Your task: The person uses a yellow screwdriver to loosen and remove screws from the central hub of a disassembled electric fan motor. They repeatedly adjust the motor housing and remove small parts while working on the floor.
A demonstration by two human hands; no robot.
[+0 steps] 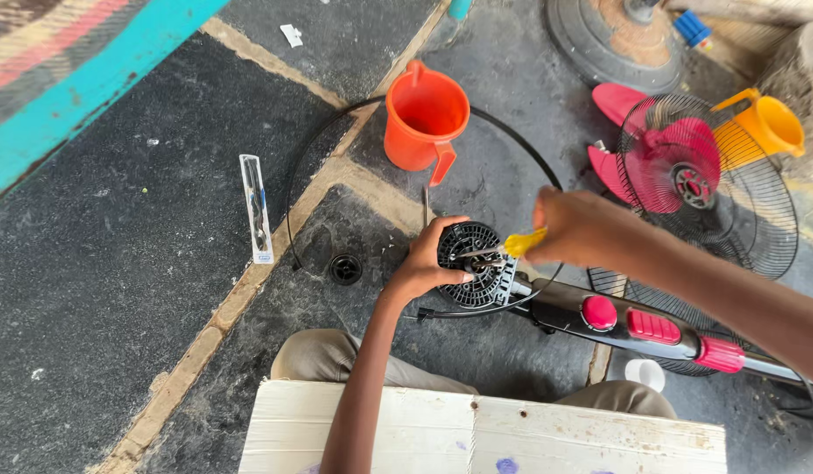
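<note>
At frame centre, left hand cupped around round black ribbed fan motor housing, right hand closed on yellow-handled screwdriver: likely slip off screw toward steadying fingers.

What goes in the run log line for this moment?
left hand: holds fan motor | right hand: yellow screwdriver on motor | orange jug behind

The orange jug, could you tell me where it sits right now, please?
In the head view, the orange jug stands on the floor at upper centre, just beyond the fan motor that the left hand steadies.
</note>
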